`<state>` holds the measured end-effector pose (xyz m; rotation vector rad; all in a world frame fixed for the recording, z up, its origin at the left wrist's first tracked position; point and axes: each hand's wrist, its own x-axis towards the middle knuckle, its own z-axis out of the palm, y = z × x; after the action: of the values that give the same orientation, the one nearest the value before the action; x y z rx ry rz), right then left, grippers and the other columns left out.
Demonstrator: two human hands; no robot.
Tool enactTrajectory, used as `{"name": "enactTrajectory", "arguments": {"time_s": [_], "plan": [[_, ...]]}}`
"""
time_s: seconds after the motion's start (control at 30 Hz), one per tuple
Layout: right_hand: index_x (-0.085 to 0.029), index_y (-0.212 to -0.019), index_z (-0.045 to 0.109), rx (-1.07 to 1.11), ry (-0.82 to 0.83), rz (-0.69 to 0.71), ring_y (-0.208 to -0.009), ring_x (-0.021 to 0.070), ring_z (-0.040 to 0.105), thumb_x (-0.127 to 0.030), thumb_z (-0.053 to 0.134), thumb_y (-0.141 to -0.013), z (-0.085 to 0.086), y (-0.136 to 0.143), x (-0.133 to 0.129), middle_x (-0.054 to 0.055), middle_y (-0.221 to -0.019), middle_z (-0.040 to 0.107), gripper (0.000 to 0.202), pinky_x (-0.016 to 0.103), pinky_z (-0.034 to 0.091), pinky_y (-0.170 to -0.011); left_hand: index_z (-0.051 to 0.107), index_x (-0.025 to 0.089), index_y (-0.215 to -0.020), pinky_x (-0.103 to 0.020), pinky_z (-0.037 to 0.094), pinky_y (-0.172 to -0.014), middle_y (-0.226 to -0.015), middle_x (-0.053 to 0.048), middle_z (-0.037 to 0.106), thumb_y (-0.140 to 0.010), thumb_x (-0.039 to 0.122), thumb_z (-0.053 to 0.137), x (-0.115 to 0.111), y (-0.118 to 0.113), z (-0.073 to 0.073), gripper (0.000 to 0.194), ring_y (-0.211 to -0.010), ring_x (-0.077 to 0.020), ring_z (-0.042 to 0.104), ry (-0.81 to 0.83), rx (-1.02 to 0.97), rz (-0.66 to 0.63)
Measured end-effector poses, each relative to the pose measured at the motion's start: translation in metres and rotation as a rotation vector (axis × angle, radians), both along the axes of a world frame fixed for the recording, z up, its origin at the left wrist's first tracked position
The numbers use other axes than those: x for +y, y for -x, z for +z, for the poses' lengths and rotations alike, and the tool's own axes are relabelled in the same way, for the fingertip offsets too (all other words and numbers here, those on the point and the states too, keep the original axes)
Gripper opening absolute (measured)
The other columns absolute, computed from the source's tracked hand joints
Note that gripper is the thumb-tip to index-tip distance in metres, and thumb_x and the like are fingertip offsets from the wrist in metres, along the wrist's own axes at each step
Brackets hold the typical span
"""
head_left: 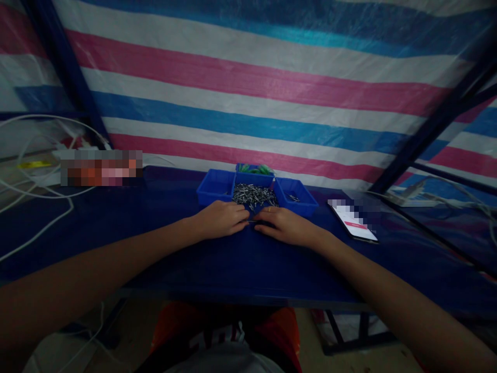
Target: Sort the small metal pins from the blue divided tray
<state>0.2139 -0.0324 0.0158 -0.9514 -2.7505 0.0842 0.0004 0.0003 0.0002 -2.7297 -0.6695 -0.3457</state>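
While the left hand (223, 220) and right hand (285, 225) pinch a thin pin (251, 221) between them, this holding step probably calls next for steadiness.

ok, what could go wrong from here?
1. The thin metal piece between the left hand and right hand could slip and get lost in the heap of small metal pieces just beyond.
2. The right hand is close to the right-side blue bin; a bump might jolt the few small pieces inside.
3. Dim light may make small parts easy to misjudge.
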Motion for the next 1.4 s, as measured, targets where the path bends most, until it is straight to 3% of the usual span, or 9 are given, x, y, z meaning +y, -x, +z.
{"name": "enactTrajectory", "arguments": {"time_s": [0.37, 0.8, 1.13, 1.4], "plan": [[-0.015, -0.090, 0.059, -0.027, -0.017, 0.010, -0.079, 0.0152, 0.055, -0.021, 0.045, -0.089, -0.0039, -0.0006, 0.0028, 0.006, -0.085, 0.059, 0.016, 0.029, 0.044, -0.075, 0.057, 0.018, -0.088, -0.023, 0.041, -0.062, -0.082, -0.002, 0.061, -0.091, 0.033, 0.039, -0.0021, -0.0009, 0.0012, 0.024, -0.077, -0.0137, 0.058, 0.009, 0.011, -0.046], [-0.015, -0.087, 0.058, -0.033, -0.020, -0.062, -0.073, 0.0143, 0.054, -0.022, 0.046, -0.088, 0.0016, -0.0043, 0.0032, 0.004, -0.080, 0.058, 0.014, 0.027, 0.042, -0.069, 0.057, 0.017, -0.088, -0.024, 0.042, -0.064, -0.082, -0.002, 0.060, -0.091, 0.029, 0.039, -0.0036, -0.0004, 0.0041, 0.022, -0.079, -0.0147, 0.057, -0.018, -0.026, -0.029], [-0.014, -0.088, 0.058, 0.010, -0.048, -0.044, -0.074, 0.0144, 0.054, -0.021, 0.044, -0.089, 0.0045, 0.0003, -0.0014, 0.005, -0.081, 0.058, 0.016, 0.026, 0.041, -0.070, 0.059, 0.016, -0.093, -0.024, 0.044, -0.070, -0.086, -0.004, 0.061, -0.091, 0.030, 0.040, -0.0053, 0.0002, 0.0061, 0.024, -0.082, -0.0145, 0.057, -0.026, -0.109, -0.090], [-0.014, -0.085, 0.059, -0.033, -0.026, 0.034, -0.074, 0.0143, 0.054, -0.026, 0.045, -0.090, -0.0018, 0.0005, 0.0011, 0.005, -0.079, 0.058, 0.019, 0.027, 0.042, -0.071, 0.058, 0.014, -0.095, -0.022, 0.044, -0.072, -0.089, -0.004, 0.063, -0.092, 0.026, 0.037, -0.0045, -0.0016, 0.0031, 0.024, -0.084, -0.0132, 0.057, -0.035, -0.139, -0.333]]}}
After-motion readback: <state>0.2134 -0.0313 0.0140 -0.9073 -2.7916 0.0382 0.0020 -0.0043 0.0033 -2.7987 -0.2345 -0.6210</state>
